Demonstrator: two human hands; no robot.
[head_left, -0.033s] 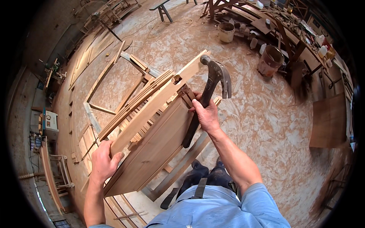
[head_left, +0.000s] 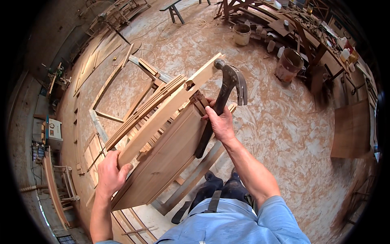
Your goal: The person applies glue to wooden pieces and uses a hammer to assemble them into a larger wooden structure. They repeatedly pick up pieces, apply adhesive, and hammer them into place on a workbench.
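My left hand (head_left: 111, 171) is closed around the near end of a long pale wooden rail (head_left: 167, 114), which slants up to the right. A mortise shows near its far end. In my right hand (head_left: 221, 125) is a claw hammer (head_left: 228, 86), its dark handle pointing down and its head up beside the rail's far end. The right fingers also reach the end of a brown wooden panel (head_left: 168, 156); whether they grip it is hidden. This tilted panel lies alongside the rail, on my side of it.
Thin wooden strips (head_left: 152, 106) lie just beyond the rail. A wooden beam (head_left: 195, 177) runs under the panel near my legs. Wooden frame pieces (head_left: 106, 90) lie on the floor at left. Two buckets (head_left: 289, 65) and a scrap-wood pile stand far right, with a brown board (head_left: 351, 129) nearer.
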